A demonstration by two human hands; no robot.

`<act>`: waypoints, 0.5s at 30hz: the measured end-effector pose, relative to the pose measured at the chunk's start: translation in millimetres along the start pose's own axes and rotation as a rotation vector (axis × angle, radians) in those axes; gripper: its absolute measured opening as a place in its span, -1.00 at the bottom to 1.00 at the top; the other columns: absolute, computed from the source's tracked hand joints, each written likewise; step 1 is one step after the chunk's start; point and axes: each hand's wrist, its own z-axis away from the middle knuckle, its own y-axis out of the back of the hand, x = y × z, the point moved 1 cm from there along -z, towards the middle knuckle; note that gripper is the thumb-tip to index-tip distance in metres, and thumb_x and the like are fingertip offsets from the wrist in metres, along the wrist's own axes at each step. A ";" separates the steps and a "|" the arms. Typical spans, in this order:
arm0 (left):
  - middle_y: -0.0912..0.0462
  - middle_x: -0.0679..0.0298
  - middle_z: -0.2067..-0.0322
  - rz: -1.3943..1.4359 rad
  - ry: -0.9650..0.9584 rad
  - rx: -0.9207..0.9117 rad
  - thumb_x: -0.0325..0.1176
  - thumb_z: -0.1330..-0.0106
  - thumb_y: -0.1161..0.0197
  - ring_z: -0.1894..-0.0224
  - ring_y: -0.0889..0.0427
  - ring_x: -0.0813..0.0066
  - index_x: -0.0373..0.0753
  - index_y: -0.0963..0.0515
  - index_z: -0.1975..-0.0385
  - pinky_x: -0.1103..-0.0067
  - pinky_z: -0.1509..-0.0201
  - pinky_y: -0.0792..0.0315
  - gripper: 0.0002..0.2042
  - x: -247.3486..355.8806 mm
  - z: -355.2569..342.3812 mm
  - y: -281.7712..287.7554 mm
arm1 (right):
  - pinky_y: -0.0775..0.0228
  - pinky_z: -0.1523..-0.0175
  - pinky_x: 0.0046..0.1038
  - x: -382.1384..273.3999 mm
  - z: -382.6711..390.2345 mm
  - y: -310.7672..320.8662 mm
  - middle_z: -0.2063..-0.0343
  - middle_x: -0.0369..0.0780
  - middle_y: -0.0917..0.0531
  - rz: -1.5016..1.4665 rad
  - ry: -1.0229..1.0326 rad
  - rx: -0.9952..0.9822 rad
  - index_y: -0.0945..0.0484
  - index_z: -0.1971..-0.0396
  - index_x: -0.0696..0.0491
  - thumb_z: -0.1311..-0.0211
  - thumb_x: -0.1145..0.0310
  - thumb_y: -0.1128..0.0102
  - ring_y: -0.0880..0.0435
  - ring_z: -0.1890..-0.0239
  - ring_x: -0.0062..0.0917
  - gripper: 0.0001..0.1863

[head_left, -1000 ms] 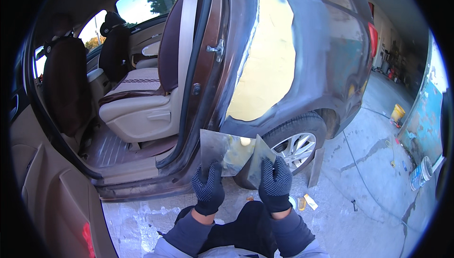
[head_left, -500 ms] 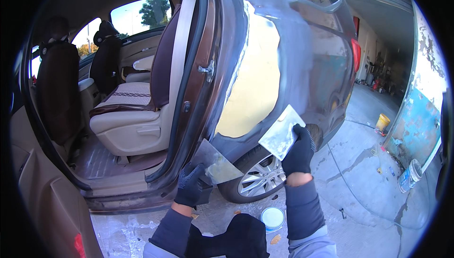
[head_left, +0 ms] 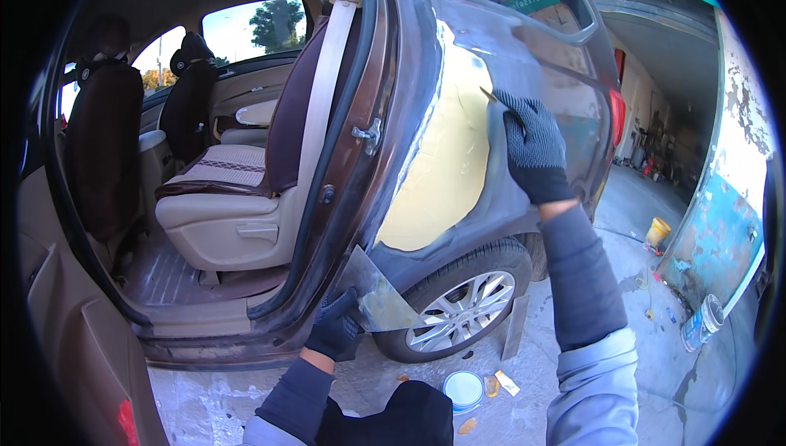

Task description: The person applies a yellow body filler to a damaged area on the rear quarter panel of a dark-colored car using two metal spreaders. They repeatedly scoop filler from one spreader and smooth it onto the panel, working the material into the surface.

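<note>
Tin [head_left: 463,390] at bottom centre, left hand [head_left: 334,325] pinching plate [head_left: 381,303] before wheel [head_left: 468,311], right hand [head_left: 532,147] pinching scraper [head_left: 488,96] at filler [head_left: 446,164], upper centre

A yellow bucket [head_left: 657,232] sits on the grey concrete floor [head_left: 598,364], near a wall [head_left: 719,225] with peeling white and turquoise paint. A cylindrical white-and-blue bucket [head_left: 702,325] sits nearer the camera. At the left, a beige seat [head_left: 214,221] with a patterned cushion is positioned beside light-coloured belt webbing [head_left: 325,86]. A leafy green tree [head_left: 277,24] is visible through a side window [head_left: 221,37] beyond the seat.
</note>
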 end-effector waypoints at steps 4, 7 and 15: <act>-0.69 0.21 -0.05 0.051 0.010 0.055 -0.41 -0.54 -0.22 -0.14 -0.67 0.29 -0.21 -0.60 -0.16 0.32 -0.26 -0.55 -0.74 -3.0 -2.4 5.4 | -0.51 -0.13 -0.14 16.0 -50.4 -18.4 0.13 -0.09 -0.71 0.055 0.102 -0.037 -0.74 -0.06 -0.15 -0.39 0.41 -0.16 -0.66 0.03 -0.09 -0.68; -0.69 0.20 -0.05 0.122 0.021 0.037 -0.42 -0.53 -0.23 -0.14 -0.67 0.27 -0.21 -0.60 -0.17 0.30 -0.28 -0.54 -0.73 -4.2 -0.7 2.9 | -0.52 -0.14 -0.16 24.7 -72.9 -28.5 0.14 -0.12 -0.72 0.009 0.152 -0.079 -0.75 -0.07 -0.19 -0.42 0.33 -0.17 -0.66 0.03 -0.11 -0.69; -0.68 0.18 -0.06 0.086 -0.019 0.037 -0.46 -0.52 -0.21 -0.14 -0.66 0.25 -0.23 -0.59 -0.19 0.28 -0.30 -0.52 -0.71 -3.5 0.2 -1.5 | -0.51 -0.17 -0.16 30.1 -94.4 -50.2 0.15 -0.11 -0.72 -0.008 0.185 -0.078 -0.75 -0.08 -0.17 -0.43 0.35 -0.15 -0.65 0.04 -0.09 -0.68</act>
